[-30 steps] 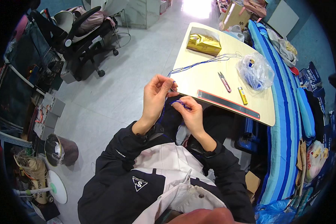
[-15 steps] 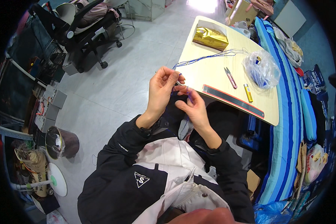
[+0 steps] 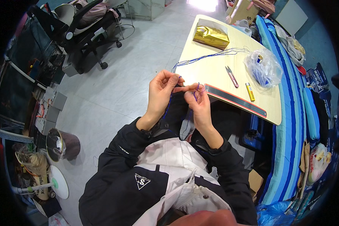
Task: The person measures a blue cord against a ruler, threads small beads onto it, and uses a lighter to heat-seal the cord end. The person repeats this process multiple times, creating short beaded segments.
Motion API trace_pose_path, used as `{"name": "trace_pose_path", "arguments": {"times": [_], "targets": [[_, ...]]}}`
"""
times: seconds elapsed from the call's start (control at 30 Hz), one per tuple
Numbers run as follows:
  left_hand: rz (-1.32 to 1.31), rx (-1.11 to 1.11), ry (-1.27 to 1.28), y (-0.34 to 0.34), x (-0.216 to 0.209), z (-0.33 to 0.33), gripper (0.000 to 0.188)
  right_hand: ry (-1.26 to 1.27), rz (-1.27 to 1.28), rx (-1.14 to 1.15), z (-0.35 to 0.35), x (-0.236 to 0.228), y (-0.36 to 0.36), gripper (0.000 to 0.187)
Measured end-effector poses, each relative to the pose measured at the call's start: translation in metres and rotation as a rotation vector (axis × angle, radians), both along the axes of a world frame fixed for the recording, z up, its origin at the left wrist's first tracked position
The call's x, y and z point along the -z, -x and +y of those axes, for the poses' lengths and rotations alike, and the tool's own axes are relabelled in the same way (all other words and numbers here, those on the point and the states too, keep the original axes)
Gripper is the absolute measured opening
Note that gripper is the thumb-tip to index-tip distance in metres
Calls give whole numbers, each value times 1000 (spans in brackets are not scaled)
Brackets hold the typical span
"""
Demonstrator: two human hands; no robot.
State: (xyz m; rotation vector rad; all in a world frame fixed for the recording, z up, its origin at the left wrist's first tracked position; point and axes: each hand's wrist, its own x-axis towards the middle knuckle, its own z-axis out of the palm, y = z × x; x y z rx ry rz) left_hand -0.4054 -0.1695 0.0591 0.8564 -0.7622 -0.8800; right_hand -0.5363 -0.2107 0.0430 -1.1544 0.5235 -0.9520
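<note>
My left hand (image 3: 161,90) is closed, thumb against the fingers, pinching blue cord near the table's front left edge. From it a length of blue cord (image 3: 168,107) hangs down over my lap. Close on its right, my right hand (image 3: 199,107) pinches another part of the cord, which makes a small loop above the fingertips. A bundle of blue cords (image 3: 211,56) runs from beside my left hand across the light wooden table (image 3: 214,71). The knot or join between my fingers is too small to make out.
On the table lie thread snips (image 3: 232,77), a yellow lighter (image 3: 250,92), a dark ruler with red edges (image 3: 235,100), a clear plastic bag (image 3: 263,69) and a gold packet (image 3: 211,37). A blue striped bed (image 3: 290,124) borders the right side. A bin (image 3: 66,144) stands left.
My right hand has turned and shifted slightly right, drawing the cord into a visible loop. My left hand stays nearly in place, with the hanging cord now showing beneath it.
</note>
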Motion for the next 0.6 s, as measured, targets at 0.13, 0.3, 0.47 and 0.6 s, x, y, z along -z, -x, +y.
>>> {"name": "trace_pose_path", "arguments": {"times": [0.13, 0.3, 0.47, 0.6], "targets": [[-42, -26, 37, 5, 1, 1, 17, 51, 26, -93, 8, 5, -11, 30], [-103, -113, 29, 4, 3, 4, 17, 43, 184, -40, 1, 5, 2, 16], [-286, -168, 20, -9, 9, 5, 15, -54, 0, 13, -17, -18, 42, 15], [-608, -138, -60, -22, 15, 3, 13, -88, 38, -5, -48, -53, 83, 10]]}}
